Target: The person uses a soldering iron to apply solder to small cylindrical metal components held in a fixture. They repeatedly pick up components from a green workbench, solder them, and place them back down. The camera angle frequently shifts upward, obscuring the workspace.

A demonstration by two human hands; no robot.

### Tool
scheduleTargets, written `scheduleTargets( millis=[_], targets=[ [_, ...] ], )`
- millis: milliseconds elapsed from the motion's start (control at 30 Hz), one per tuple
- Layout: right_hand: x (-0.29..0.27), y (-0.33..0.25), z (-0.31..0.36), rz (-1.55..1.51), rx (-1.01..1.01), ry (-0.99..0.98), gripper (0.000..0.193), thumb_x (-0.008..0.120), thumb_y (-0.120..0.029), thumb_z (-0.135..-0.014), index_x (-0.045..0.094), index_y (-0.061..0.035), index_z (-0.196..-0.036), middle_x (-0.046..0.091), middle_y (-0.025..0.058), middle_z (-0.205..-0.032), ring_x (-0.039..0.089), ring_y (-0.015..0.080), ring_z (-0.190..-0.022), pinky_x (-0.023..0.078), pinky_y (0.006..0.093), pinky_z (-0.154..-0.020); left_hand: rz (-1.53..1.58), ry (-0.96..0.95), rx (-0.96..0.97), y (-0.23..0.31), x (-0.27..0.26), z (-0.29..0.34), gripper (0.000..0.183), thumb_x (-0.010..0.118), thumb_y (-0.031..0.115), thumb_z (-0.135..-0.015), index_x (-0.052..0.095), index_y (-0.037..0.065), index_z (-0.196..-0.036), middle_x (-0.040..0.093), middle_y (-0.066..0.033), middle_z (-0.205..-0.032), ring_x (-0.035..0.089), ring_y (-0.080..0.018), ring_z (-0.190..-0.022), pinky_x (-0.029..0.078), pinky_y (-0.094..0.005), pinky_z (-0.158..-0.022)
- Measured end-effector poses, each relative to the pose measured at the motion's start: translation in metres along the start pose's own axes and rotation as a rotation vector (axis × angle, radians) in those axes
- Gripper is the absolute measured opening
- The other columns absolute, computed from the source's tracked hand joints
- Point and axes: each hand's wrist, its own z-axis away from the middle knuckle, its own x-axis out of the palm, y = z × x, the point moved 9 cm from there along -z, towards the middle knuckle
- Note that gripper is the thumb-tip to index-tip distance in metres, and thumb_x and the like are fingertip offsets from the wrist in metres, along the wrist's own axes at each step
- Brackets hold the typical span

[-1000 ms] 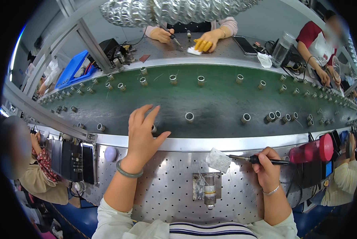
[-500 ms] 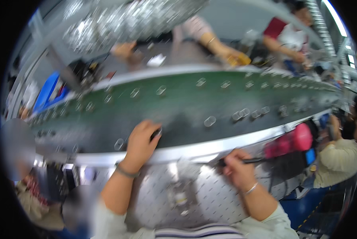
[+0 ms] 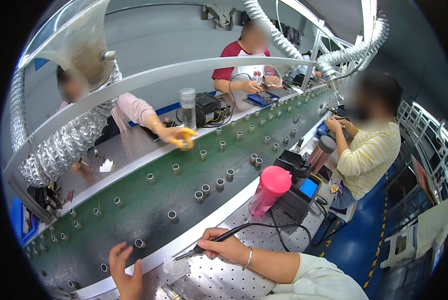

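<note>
My right hand (image 3: 224, 246) is closed around a black soldering iron (image 3: 233, 231), its metal tip pointing down and left. Under the tip, a whitish crumpled pad (image 3: 176, 267) lies on the perforated metal worktop (image 3: 236, 272). My left hand (image 3: 125, 275) is at the belt's near edge with thumb and fingers apart, and nothing shows between them. Just beyond its fingertips a small metal ring-shaped cylinder (image 3: 140, 243) stands on the green conveyor belt (image 3: 134, 217). A clear fixture (image 3: 184, 289) is partly visible at the lower edge.
Several similar cylinders stand along the belt. A pink tumbler (image 3: 270, 190) and a black soldering station (image 3: 296, 197) are to my right. Across the belt, a co-worker's hand with yellow finger covers (image 3: 181, 137) reaches over it. Another co-worker in yellow stripes (image 3: 371, 155) sits at right.
The view has swung to the right and cleared. My left hand, which was curled by a cylinder on the belt, is now nearer with fingers spread. My right hand still grips the soldering iron.
</note>
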Motion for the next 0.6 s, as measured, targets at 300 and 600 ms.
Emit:
scheduleTargets(
  millis=[300,600],
  targets=[
    [-0.001,0.004,-0.001,-0.038,0.005,-0.016,0.020,0.062,-0.022,-0.086,0.053,-0.0078,-0.074,0.054,-0.0012,-0.058,0.045,0.0041,-0.047,0.036,0.0183,-0.044,0.272,-0.170,-0.225,0.014,0.014,0.007,0.008,0.062,0.001,-0.081,0.062,-0.002,-0.088,0.060,-0.0100,-0.090,0.057,-0.0185,-0.082,0.046,-0.0263,-0.071],
    [0.000,-0.001,0.002,0.006,0.031,-0.012,0.022,0.062,-0.023,-0.087,0.054,-0.0076,-0.074,0.053,-0.0021,-0.058,0.047,0.0035,-0.051,0.037,0.0188,-0.046,0.356,-0.234,-0.290,0.001,0.024,0.014,0.003,0.062,-0.002,-0.080,0.060,-0.003,-0.082,0.058,-0.0073,-0.082,0.056,-0.0148,-0.074,0.046,-0.0236,-0.066]
  ],
)
